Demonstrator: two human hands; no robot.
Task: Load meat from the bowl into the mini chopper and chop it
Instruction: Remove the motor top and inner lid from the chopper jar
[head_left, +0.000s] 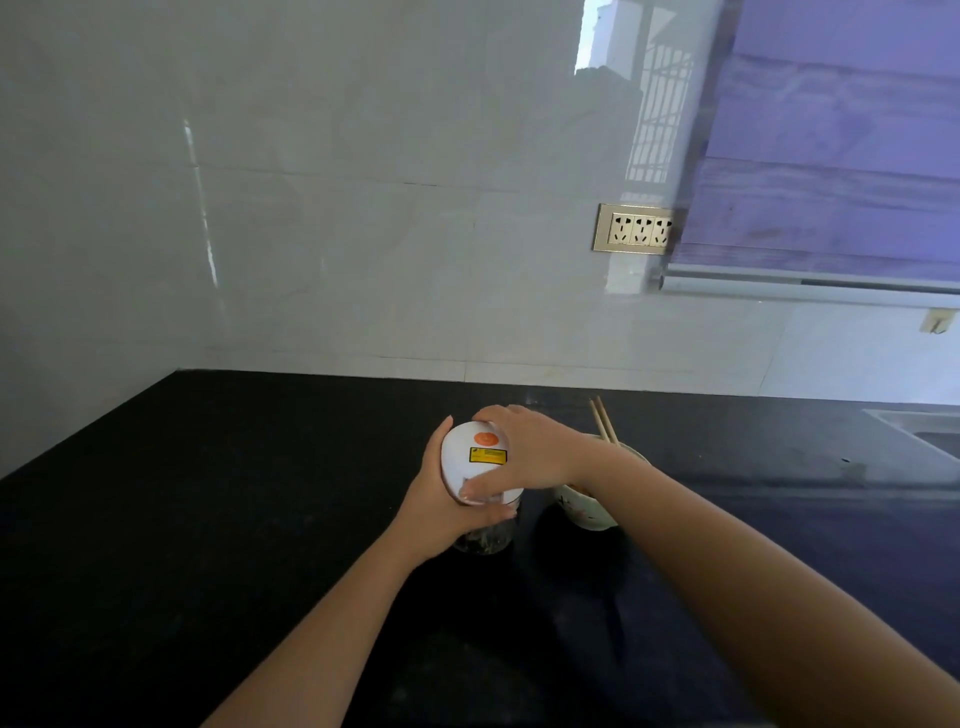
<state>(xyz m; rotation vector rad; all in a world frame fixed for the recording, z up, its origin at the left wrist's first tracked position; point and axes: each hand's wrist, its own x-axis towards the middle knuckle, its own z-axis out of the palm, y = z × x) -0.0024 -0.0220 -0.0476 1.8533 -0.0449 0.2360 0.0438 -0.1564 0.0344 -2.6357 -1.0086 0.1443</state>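
The mini chopper stands on the black counter (260, 519). Its white motor lid (470, 460) has an orange button and a yellow label, and it sits on a clear cup (485, 540) with dark contents showing at the bottom. My left hand (441, 512) wraps around the cup and the lid's left side. My right hand (524, 457) grips the lid from above and the right. A white patterned bowl (589, 512) stands just right of the chopper, mostly hidden behind my right wrist. Wooden chopsticks (602, 421) rest on the bowl.
A tiled wall (311, 234) rises behind the counter, with a triple power socket (634, 228) up on the right. A purple blind (831, 156) covers the window. A sink edge (914, 431) shows at the far right.
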